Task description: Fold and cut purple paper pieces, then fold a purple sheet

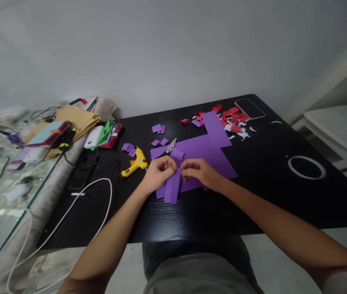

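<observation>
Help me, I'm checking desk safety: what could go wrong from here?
The scissors lie just beyond the left hand, so a careless reach might cause a nick. The yellow glue gun near that hand could burn skin if hot. The narrow purple strips by the same hand may slip askew.

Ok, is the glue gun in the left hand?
No, the yellow glue gun lies on the black table, beside the left hand.
</observation>
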A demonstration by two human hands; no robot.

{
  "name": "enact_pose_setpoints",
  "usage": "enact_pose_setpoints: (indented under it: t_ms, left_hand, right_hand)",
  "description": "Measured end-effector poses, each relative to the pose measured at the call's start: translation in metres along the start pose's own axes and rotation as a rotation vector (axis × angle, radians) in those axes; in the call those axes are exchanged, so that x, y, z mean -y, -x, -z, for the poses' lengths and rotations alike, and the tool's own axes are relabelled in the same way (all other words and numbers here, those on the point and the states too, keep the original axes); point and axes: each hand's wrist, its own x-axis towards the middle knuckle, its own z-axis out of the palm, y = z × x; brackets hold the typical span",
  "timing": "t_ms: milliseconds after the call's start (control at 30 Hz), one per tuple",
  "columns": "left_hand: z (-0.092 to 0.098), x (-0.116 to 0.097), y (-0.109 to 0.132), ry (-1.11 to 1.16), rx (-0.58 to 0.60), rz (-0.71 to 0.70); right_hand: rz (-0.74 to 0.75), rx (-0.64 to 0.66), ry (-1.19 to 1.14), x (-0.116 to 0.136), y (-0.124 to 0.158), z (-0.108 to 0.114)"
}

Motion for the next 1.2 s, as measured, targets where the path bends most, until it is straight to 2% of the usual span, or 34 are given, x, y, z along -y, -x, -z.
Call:
enact_pose_setpoints:
  t_ms: [167, 400, 667, 933, 1200]
  left_hand:
    - [-0.0024, 0.0000, 0.0006, 0.011, -0.017, -0.007]
    - [-0.0050, 0.0027, -0.0002, 0.031, -0.083, 0.023]
    - [-0.0054, 0.0083, -0.0014, 0.058, -0.138, 0.040]
    - [-0.0054, 0.0079, -0.0019, 0.036, -0.126, 0.037]
    - [-0.0088, 0.0083, -0.0023, 0.053, -0.118, 0.038]
  right_hand:
    - [0.030, -0.056, 0.014, -0.0023, -0.0015, -0.0009]
    - [0.075, -0.238, 0.010, -0.0031, -0.0035, 0.0009]
    - [0.071, -0.210, 0.006, -0.0035, -0.0041, -0.0004]
    - [0.097, -0.242, 0.048, -0.0053, -0.0043, 0.0006]
    - [0.105, -0.344, 0.035, -0.0018, -0.0031, 0.0022]
